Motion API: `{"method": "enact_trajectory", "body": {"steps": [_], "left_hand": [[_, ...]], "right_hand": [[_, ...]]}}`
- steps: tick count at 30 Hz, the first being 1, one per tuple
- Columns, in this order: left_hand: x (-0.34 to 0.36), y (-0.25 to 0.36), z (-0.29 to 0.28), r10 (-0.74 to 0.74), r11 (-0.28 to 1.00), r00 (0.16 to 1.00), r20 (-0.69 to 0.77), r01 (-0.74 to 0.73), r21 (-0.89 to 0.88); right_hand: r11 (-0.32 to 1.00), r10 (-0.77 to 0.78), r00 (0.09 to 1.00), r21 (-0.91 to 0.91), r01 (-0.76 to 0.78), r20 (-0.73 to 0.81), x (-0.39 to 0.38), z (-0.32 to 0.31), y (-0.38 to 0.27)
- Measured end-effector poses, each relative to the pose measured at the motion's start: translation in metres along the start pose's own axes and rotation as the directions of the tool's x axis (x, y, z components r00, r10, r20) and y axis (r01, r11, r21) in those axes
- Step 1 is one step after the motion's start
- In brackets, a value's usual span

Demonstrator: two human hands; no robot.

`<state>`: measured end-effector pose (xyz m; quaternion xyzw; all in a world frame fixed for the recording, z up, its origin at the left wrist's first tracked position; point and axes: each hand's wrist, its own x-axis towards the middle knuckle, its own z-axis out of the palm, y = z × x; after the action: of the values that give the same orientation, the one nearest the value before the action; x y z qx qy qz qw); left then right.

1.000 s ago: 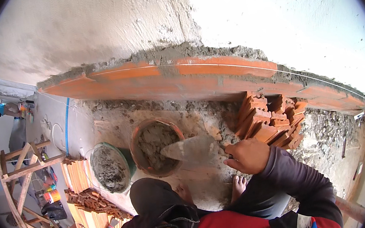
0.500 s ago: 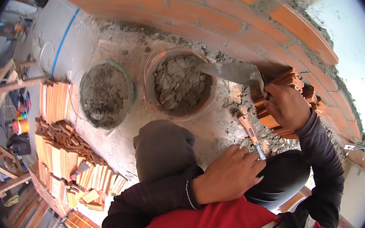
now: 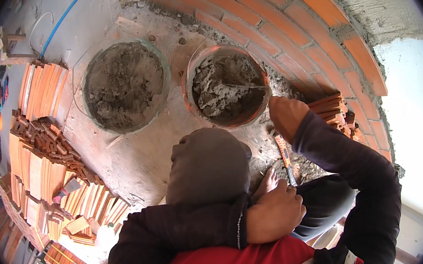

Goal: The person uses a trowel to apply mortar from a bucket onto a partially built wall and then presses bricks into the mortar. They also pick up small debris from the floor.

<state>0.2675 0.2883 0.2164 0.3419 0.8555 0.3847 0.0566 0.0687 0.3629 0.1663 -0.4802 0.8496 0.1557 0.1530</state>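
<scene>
My right hand is closed round the grip of a trowel, whose grip is mostly hidden by the hand. The trowel's thin blade reaches into grey mortar in the right-hand bucket. Near my bent right leg, my left hand hangs loosely with its fingers curled and nothing visible in them; a ring is on one finger. A hammer with an orange and black handle lies on the ground between my hands. My left knee rises in front of the buckets.
A second bucket holds dry-looking grey mix at the left. A curved-looking brick wall runs along the far right. Beside it sits a small brick stack. More stacked bricks and a blue hose are at the left.
My right hand has moved left from the small brick stack to the bucket's edge, carrying the trowel, whose blade now dips into the mortar. The view has shifted; my left hand stays by my leg.
</scene>
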Motion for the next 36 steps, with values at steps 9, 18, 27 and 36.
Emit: {"method": "enact_trajectory", "body": {"steps": [9,18,27,36], "left_hand": [[-0.013,0.001,-0.012,0.058,0.998,0.996,0.068,-0.056,-0.032],[-0.017,0.002,-0.016,0.110,0.993,0.993,0.048,-0.112,0.044],[-0.015,0.006,-0.016,0.112,0.992,0.988,0.105,-0.118,0.051],[-0.014,0.006,-0.016,0.096,0.993,0.983,0.155,-0.106,0.055]], "right_hand": [[0.817,-0.002,0.933,0.539,-0.206,0.360,0.041,-0.041,0.016],[0.994,0.104,0.957,-0.062,-0.090,0.271,0.042,-0.082,0.048],[0.947,-0.293,0.921,0.210,0.243,0.256,0.049,0.003,0.036],[0.642,-0.073,0.858,0.683,-0.349,0.508,0.051,0.026,0.003]]}}
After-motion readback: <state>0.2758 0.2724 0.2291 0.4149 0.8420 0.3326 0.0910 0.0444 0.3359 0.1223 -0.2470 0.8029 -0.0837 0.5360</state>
